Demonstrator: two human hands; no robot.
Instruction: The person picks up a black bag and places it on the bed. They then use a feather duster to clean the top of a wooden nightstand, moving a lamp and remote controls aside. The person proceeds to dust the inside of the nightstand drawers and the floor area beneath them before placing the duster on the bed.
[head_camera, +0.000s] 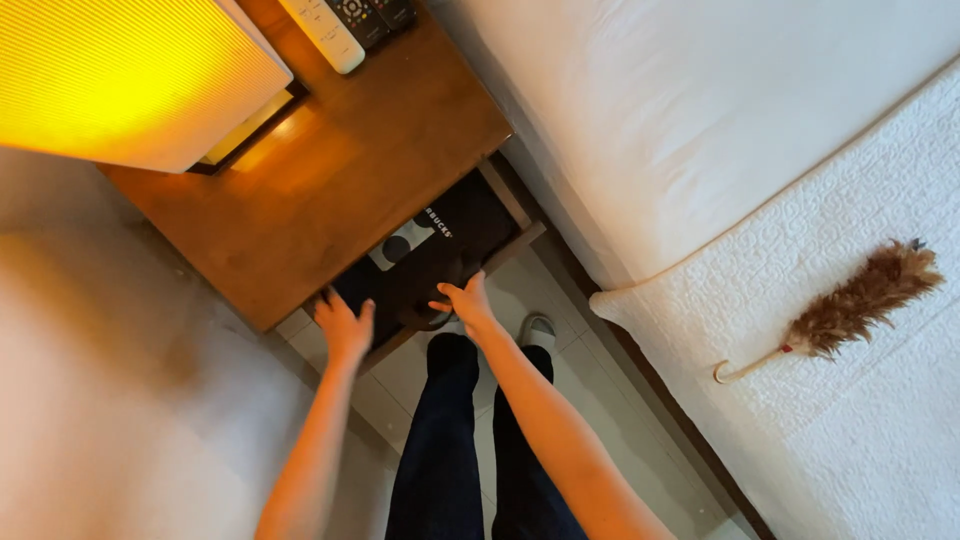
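Observation:
An open drawer (506, 197) sticks out from under a brown wooden nightstand (370, 150). Inside lie a black package (462, 228), a white item with a dark circle (400, 245) and a dark round object (424, 316) near the front. My left hand (343, 325) rests on the drawer's front edge at its left end, fingers apart. My right hand (465, 300) lies on the front edge just right of the round object, fingers spread and thumb out. Neither hand visibly grips anything.
A lit yellow lamp (120, 80), a white remote (325, 35) and a black remote (365, 15) stand on the nightstand. A white bed (700, 120) on the right carries a brown feather duster (860, 295). My dark-trousered legs (450, 450) stand on pale floor tiles.

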